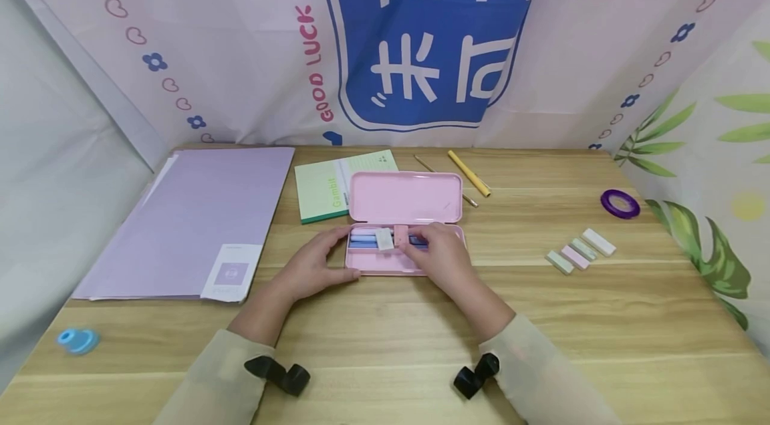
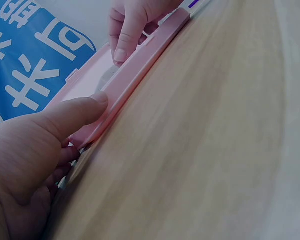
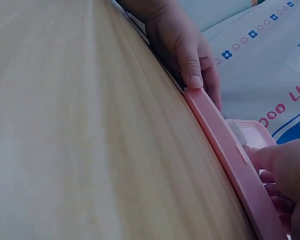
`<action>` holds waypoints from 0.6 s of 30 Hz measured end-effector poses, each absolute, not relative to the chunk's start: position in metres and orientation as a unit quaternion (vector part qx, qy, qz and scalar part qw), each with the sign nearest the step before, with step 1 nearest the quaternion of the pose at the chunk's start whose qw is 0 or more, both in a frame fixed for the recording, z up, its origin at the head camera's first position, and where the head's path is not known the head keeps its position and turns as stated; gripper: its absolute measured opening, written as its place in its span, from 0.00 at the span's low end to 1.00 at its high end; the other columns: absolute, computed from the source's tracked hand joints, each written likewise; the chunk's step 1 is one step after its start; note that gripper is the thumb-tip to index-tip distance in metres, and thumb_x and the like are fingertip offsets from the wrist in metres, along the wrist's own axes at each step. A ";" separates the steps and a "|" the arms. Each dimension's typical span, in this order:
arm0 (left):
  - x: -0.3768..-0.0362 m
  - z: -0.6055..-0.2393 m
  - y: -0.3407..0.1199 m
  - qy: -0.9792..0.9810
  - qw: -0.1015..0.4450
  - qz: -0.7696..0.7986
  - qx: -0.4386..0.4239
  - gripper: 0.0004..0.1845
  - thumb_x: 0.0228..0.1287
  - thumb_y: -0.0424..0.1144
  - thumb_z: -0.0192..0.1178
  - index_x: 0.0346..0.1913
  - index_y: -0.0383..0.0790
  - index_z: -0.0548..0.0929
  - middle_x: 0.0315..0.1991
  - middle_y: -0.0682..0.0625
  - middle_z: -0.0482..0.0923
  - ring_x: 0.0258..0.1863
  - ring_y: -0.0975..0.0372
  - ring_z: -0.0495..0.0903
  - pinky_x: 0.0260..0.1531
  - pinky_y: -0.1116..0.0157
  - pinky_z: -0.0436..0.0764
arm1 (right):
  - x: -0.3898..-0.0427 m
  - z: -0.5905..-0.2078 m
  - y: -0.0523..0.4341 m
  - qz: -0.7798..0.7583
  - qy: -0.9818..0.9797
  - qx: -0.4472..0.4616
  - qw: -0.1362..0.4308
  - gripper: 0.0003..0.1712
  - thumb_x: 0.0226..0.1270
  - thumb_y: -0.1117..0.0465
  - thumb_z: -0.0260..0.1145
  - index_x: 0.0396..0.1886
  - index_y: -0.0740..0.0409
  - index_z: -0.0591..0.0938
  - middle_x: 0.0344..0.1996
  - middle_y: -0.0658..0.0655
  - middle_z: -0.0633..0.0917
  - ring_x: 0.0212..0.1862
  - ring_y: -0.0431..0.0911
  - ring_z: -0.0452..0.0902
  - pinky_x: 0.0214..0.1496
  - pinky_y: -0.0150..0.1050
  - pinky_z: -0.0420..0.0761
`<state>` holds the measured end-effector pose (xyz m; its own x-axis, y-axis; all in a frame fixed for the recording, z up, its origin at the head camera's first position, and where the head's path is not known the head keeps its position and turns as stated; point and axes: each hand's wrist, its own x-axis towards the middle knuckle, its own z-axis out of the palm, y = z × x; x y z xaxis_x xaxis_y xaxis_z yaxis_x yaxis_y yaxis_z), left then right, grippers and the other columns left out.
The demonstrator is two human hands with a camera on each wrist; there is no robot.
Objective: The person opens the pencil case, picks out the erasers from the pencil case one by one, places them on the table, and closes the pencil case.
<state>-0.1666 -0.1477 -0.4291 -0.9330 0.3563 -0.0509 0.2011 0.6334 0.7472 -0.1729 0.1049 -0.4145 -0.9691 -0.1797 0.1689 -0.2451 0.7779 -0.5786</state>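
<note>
An open pink pencil case (image 1: pixel 385 264) lies mid-table with its lid (image 1: pixel 406 196) standing up behind it. Inside lie blue pens (image 1: pixel 363 240), a white eraser (image 1: pixel 383 238) and a pink eraser (image 1: pixel 400 234). My left hand (image 1: pixel 313 264) grips the case's left end, its thumb (image 2: pixel 75 115) along the front wall (image 2: pixel 140 65). Over the right half of the case, my right hand (image 1: pixel 436 254) has its fingers curled inside, pinching the pink eraser. Its thumb (image 2: pixel 121 50) rests on the front rim. What lies under the right hand is hidden.
A purple folder (image 1: pixel 192 218) lies at left and a green notebook (image 1: pixel 327 188) behind the case. A yellow pen (image 1: pixel 469 173) and a thin pencil (image 1: pixel 439 174) lie at the back. A purple tape ring (image 1: pixel 619 203) and a row of erasers (image 1: pixel 580 251) sit right. A blue object (image 1: pixel 78 339) lies front left.
</note>
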 end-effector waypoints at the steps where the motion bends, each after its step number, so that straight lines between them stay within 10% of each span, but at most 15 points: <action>1: -0.167 -0.429 -0.148 0.898 0.096 0.399 0.157 0.48 0.53 0.52 0.73 0.74 0.43 0.62 0.73 0.41 0.62 0.74 0.47 0.59 0.73 0.46 0.61 | -0.173 -0.414 0.105 0.311 -0.942 0.112 0.053 0.19 0.61 0.51 0.72 0.47 0.58 0.87 0.42 0.57 0.87 0.49 0.50 0.81 0.54 0.46 0.80; 18: -0.166 -0.428 -0.148 0.898 0.095 0.400 0.157 0.48 0.53 0.51 0.73 0.74 0.43 0.62 0.74 0.41 0.62 0.74 0.47 0.59 0.73 0.46 0.61 | -0.173 -0.412 0.100 0.303 -0.949 0.083 0.024 0.24 0.58 0.49 0.72 0.51 0.58 0.86 0.45 0.58 0.86 0.51 0.50 0.81 0.55 0.47 0.80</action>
<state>-0.1659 -0.1479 -0.4279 -0.9326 0.3581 -0.0456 0.2056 0.6306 0.7484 -0.1729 0.0996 -0.4116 -0.9850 -0.1432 0.0959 -0.1723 0.8022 -0.5716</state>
